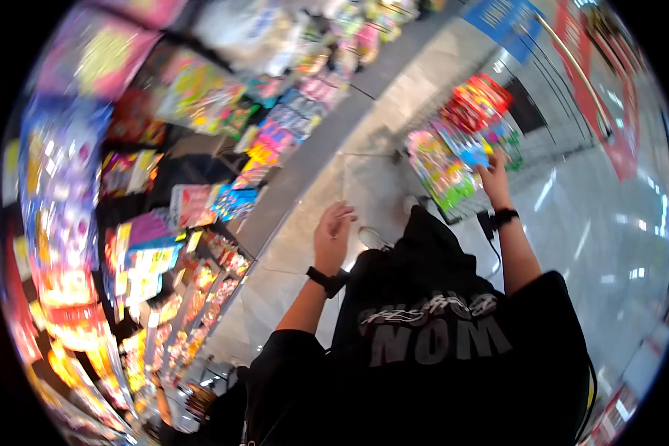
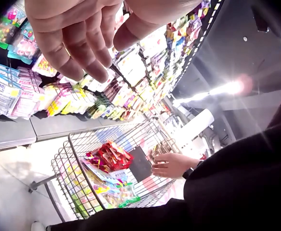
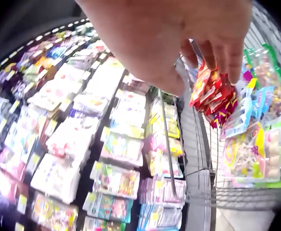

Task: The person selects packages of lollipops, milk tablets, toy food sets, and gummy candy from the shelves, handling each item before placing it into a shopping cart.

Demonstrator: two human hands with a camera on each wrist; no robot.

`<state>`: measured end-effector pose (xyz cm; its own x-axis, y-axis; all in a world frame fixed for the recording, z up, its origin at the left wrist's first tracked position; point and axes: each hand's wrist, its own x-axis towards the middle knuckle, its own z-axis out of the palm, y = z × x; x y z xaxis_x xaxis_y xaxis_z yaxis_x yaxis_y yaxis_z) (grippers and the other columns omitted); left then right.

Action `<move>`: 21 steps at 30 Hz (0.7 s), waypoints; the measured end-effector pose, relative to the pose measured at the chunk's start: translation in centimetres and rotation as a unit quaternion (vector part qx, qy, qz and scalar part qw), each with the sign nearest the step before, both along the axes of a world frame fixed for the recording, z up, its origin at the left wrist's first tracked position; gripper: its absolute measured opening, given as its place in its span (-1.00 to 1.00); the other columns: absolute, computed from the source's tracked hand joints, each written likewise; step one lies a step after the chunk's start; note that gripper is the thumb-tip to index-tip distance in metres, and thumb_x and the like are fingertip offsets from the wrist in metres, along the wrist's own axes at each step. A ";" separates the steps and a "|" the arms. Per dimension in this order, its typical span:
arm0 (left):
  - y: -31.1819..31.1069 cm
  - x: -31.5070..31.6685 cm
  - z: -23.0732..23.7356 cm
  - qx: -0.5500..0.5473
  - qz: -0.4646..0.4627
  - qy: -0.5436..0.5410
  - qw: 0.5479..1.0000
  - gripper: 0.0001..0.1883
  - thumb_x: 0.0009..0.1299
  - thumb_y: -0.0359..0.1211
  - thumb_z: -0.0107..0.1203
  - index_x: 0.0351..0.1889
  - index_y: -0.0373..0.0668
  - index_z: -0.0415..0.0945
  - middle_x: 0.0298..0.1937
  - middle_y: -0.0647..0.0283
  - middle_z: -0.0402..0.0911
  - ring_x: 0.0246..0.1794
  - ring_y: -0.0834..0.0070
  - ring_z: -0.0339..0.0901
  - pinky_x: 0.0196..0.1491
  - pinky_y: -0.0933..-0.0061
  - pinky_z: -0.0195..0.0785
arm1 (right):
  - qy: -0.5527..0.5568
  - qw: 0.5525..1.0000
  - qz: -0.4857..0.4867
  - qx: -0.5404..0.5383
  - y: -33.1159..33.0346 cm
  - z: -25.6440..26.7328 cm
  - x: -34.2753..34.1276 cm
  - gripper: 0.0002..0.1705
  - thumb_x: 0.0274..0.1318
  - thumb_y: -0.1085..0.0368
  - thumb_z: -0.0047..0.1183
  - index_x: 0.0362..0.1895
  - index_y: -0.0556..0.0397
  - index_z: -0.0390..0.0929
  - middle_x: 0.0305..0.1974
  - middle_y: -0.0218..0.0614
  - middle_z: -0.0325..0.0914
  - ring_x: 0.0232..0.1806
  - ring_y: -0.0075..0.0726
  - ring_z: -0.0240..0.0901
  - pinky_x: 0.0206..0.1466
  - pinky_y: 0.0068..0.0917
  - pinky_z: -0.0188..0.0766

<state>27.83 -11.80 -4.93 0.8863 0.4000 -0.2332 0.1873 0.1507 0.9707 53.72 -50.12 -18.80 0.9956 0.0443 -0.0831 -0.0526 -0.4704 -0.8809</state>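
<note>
My left hand (image 1: pixel 333 230) hangs in front of the body with loosely bent fingers and holds nothing. The left wrist view shows its fingers (image 2: pixel 90 41) dangling before the shelves. Over the wire shopping cart (image 2: pixel 73 139) is my right hand (image 2: pixel 172 166), its fingers relaxed and nothing visible in them. Inside the cart lie a red snack bag (image 1: pixel 477 102), a light-blue packet (image 1: pixel 468 151) and a clear bag of colourful sweets (image 1: pixel 442 167). In the right wrist view, the right fingers (image 3: pixel 234 60) overlap the red bag.
Shelves of packaged sweets (image 3: pixel 114 149) run along one side, with a grey base ledge (image 1: pixel 305 160) at floor level. Shiny tile floor (image 1: pixel 565 245) lies on the other side. A red sign (image 1: pixel 609 111) stands past the cart. Another person's arm (image 1: pixel 162 401) shows at lower left.
</note>
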 end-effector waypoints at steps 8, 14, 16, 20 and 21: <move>-7.5 4.6 1.1 -0.011 -0.053 0.142 0.988 -0.63 0.52 -0.50 -0.03 0.27 -0.30 0.34 0.14 0.07 0.56 0.08 0.37 0.59 0.12 0.44 0.42 | 0.238 0.969 -0.053 0.050 -4.7 -2.2 6.3 -0.29 0.13 0.21 0.24 0.31 0.25 0.30 0.02 -0.07 0.57 0.07 -0.18 0.51 0.14 -0.29 0.44; -12.0 6.0 0.5 0.012 -0.050 0.202 0.978 -0.62 0.52 -0.47 -0.01 0.29 -0.32 0.33 0.14 0.06 0.57 0.05 0.34 0.61 0.13 0.41 0.41 | 0.374 0.925 0.005 -0.068 -2.9 -14.4 8.6 -0.34 0.08 0.03 0.26 0.17 0.18 0.47 0.07 -0.15 0.53 0.00 -0.23 0.49 -0.09 -0.28 0.49; -13.1 6.0 0.0 -0.004 -0.040 0.220 0.975 -0.61 0.51 -0.49 -0.01 0.29 -0.32 0.33 0.13 0.06 0.57 0.06 0.34 0.60 0.13 0.43 0.41 | 0.448 0.894 -0.016 0.006 -0.3 -12.8 8.1 -0.36 0.06 0.01 0.28 0.14 0.12 0.50 0.07 -0.20 0.52 -0.01 -0.20 0.49 -0.10 -0.25 0.49; -14.8 6.5 0.7 -0.007 -0.046 0.264 0.963 -0.62 0.50 -0.50 0.00 0.27 -0.31 0.34 0.11 0.08 0.59 0.06 0.36 0.61 0.12 0.44 0.41 | 0.514 0.843 -0.113 0.110 1.0 -23.9 7.0 -0.44 -0.04 0.17 0.36 0.08 -0.02 0.50 0.10 -0.28 0.51 0.08 -0.14 0.45 0.05 -0.03 0.43; -14.9 6.5 0.6 -0.006 -0.051 0.261 0.964 -0.63 0.50 -0.49 0.00 0.26 -0.30 0.35 0.10 0.09 0.60 0.05 0.37 0.62 0.10 0.45 0.42 | 0.495 0.847 -0.126 0.147 1.7 -24.0 6.8 -0.45 -0.05 0.18 0.37 0.06 0.01 0.51 0.07 -0.28 0.52 0.06 -0.14 0.46 0.03 -0.04 0.44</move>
<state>34.30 -26.71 -4.34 0.6820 0.3120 -0.6615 0.6637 0.1159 0.7390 60.48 -48.39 -42.81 0.4257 0.0051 -0.9048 -0.8999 -0.1024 -0.4240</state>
